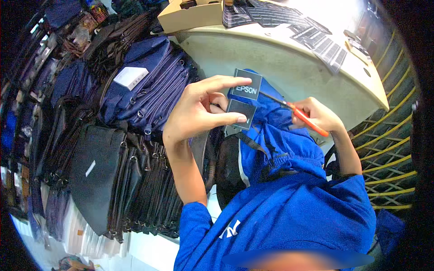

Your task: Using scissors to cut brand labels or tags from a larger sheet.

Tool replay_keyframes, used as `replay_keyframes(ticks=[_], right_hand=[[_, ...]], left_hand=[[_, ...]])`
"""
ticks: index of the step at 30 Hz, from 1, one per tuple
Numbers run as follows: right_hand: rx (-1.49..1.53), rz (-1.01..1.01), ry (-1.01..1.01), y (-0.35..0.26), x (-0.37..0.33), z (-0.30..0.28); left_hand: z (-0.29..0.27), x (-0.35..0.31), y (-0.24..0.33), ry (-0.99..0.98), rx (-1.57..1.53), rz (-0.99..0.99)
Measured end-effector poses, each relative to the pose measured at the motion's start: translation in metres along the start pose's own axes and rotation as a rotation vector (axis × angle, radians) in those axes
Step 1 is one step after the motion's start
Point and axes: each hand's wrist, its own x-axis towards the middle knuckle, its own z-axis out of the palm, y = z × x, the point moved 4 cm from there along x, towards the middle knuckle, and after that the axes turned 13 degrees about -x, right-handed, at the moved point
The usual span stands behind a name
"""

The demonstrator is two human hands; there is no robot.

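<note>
My left hand [190, 108] is raised in front of me, gripping two small dark square labels with pale printing. The index fingertip presses on the upper label [251, 93], while the thumb lies across the lower label [239, 107]. To the right, my right hand [320, 115] is closed around orange-handled scissors [311, 122]. Their dark blades point up and left, toward the upper label's right edge. Blue cloth [280, 144] over my lap lies behind and below both hands.
Stacks of navy bags [149, 86] and black bags [97, 174] stand on the left, with a small white box [131, 77] on top. Ahead is a pale table [212, 49] bearing sheets of dark labels [323, 47] and an open carton [192, 18]. Yellow-barred mesh [384, 149] runs along the right.
</note>
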Motion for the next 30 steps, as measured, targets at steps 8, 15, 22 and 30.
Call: replay_keyframes(ticks=[8,15,22,30], right_hand=[[0.419,0.088,0.363,0.058,0.022,-0.004],[0.471,0.069,0.542,0.082,0.024,-0.057],[0.369,0.125,0.767,0.121,-0.002,-0.104],[-0.581,0.519,0.757,0.132,-0.036,-0.189]], left_hand=[[0.011,0.041,-0.047,0.097,-0.142,-0.097],[0.061,0.077,-0.156,-0.023,-0.548,-0.437],[0.135,0.096,-0.241,-0.012,-1.133,-0.55],[0.131,0.19,-0.207,-0.014,-0.662,-0.337]])
